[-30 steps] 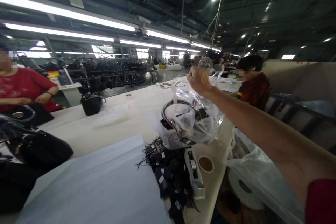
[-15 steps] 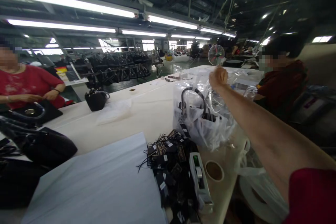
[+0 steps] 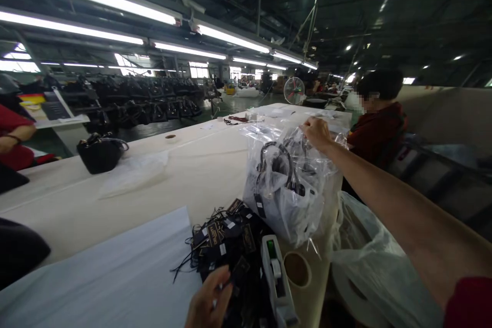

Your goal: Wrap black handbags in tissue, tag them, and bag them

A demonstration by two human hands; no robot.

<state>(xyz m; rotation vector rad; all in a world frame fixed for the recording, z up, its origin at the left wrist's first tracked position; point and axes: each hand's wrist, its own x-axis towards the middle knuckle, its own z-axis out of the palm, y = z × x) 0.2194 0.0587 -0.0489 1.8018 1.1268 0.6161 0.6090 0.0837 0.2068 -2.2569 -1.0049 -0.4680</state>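
My right hand (image 3: 317, 134) is closed on the top edge of a clear plastic bag (image 3: 302, 212) and holds it up. Inside that bag stands a handbag wrapped in white paper, its dark looped handles (image 3: 289, 159) showing. A black tag with a white label hangs at its near side. At the lower edge, my left hand (image 3: 210, 300) hovers by a heap of black hang tags (image 3: 240, 261) with cords and gold print. Its fingers are bent and apart, with nothing visible between them. A tape dispenser (image 3: 277, 279) lies right beside the heap.
A tape roll (image 3: 296, 269) rests near the table edge. White sheets (image 3: 126, 271) lie at the front left. Across the table are a black handbag (image 3: 99, 154) and a thin plastic bag (image 3: 136, 174). A co-worker (image 3: 378, 123) is at the right; another's arm shows far left.
My right hand has come down and nearer with the plastic bag's edge. My left hand has come into view by the hang tags. The view has turned to the right.
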